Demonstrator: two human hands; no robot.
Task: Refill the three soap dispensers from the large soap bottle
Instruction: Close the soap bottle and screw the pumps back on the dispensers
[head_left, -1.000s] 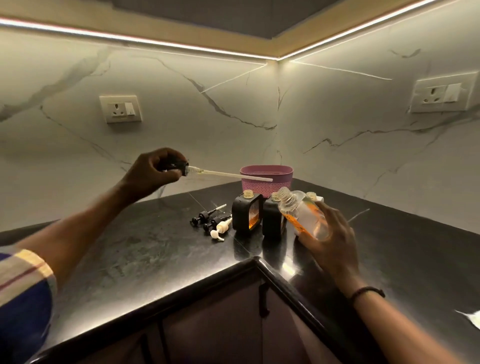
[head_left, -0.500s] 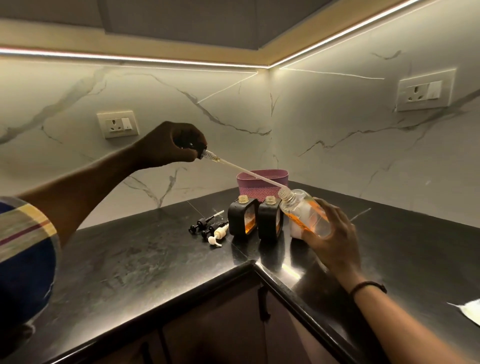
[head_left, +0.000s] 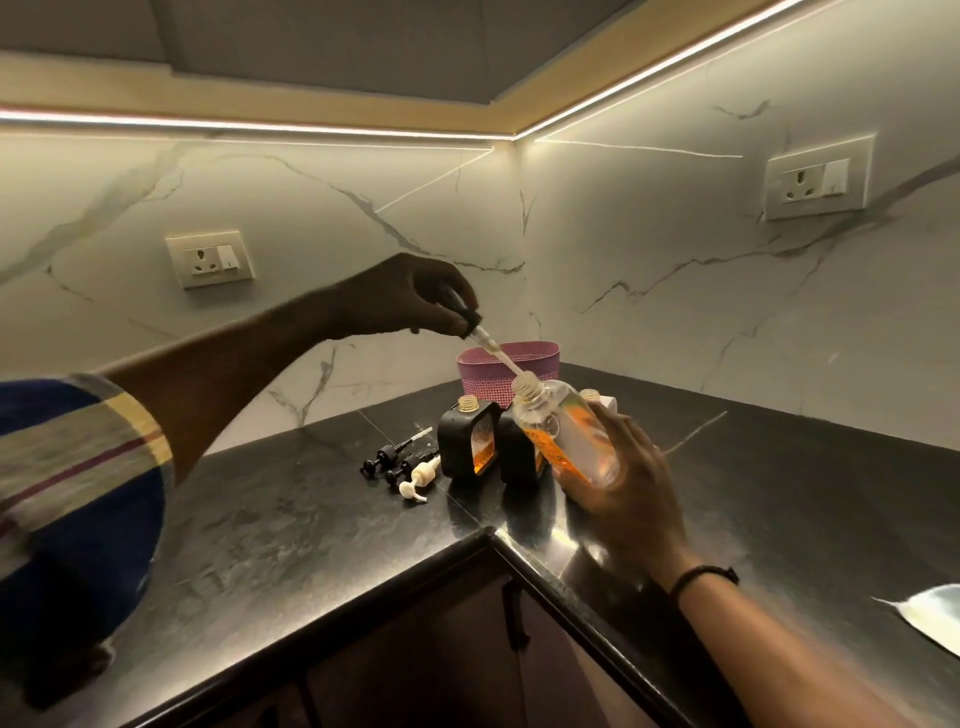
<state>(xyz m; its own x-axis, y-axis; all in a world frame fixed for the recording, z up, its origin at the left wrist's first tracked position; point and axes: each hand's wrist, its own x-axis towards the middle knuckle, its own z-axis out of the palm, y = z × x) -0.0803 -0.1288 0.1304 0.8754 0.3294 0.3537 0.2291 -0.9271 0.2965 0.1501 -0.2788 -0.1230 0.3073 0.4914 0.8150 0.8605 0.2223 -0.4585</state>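
My right hand (head_left: 636, 499) grips the clear large soap bottle (head_left: 563, 434), tilted left, with orange soap low inside it. My left hand (head_left: 410, 299) holds a black pump head (head_left: 467, 317) above it; its white tube (head_left: 501, 356) slants down into the bottle's open neck. Two black dispensers (head_left: 465, 441) with orange windows and open threaded necks stand just left of the bottle. A third, white dispenser (head_left: 602, 400) shows only partly behind my right hand. Three loose pump heads (head_left: 402, 465), two black and one white, lie left of the dispensers.
A pink basket (head_left: 540, 364) stands in the wall corner behind the dispensers. The black countertop (head_left: 291, 525) has an inner corner edge close to me. Something white (head_left: 930, 616) lies at the right edge. Wall sockets (head_left: 210, 259) sit on both walls.
My left hand has moved right and tipped the pump from level to steeply slanted, and the tube's end has gone into the bottle's neck. The bottle stays tilted in my right hand.
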